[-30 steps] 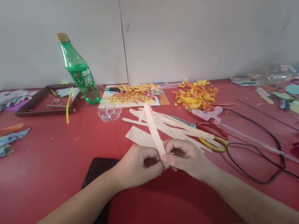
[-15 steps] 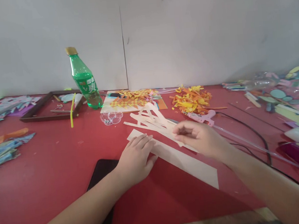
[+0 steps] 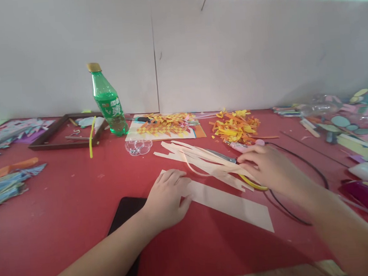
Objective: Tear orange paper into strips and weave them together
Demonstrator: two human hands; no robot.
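My left hand (image 3: 168, 197) lies spread over the left end of a wide cream paper strip (image 3: 231, 204) on the red table. Several narrow cream strips (image 3: 202, 160) lie in a loose pile behind it. At the right end of that pile, my right hand (image 3: 260, 165) has its fingers curled by scissors with a yellow handle (image 3: 252, 183) and grey blades (image 3: 226, 156). The scissors lie partly under the strips, and whether my fingers grip them is hidden.
A green bottle (image 3: 110, 108) stands beside a dark frame (image 3: 65, 145). Orange and yellow paper pieces (image 3: 234, 127) lie near a pink glue gun (image 3: 238, 146) with a black cord. A black phone-like slab (image 3: 122, 212) lies beneath my left forearm.
My right hand has moved right and slightly down, away from the lifted strips, which now lie flatter. The scissors have come into view. My left hand has stayed on the wide strip.
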